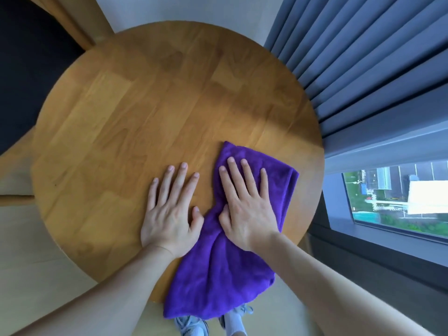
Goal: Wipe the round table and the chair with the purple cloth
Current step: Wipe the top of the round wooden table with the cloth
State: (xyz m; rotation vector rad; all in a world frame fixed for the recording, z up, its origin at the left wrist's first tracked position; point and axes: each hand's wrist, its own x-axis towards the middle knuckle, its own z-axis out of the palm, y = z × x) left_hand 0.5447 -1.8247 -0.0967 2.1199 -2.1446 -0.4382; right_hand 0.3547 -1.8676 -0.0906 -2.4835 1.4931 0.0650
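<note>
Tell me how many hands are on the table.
2. The left hand lies flat on the bare table; the right hand presses flat on the purple cloth.

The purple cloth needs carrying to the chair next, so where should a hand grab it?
Probably the bunched waist of the purple cloth, coming from above where the right hand presses it flat on the round table. The folds there are raised enough to pinch; the near end hangs loose over the table's edge.
</note>
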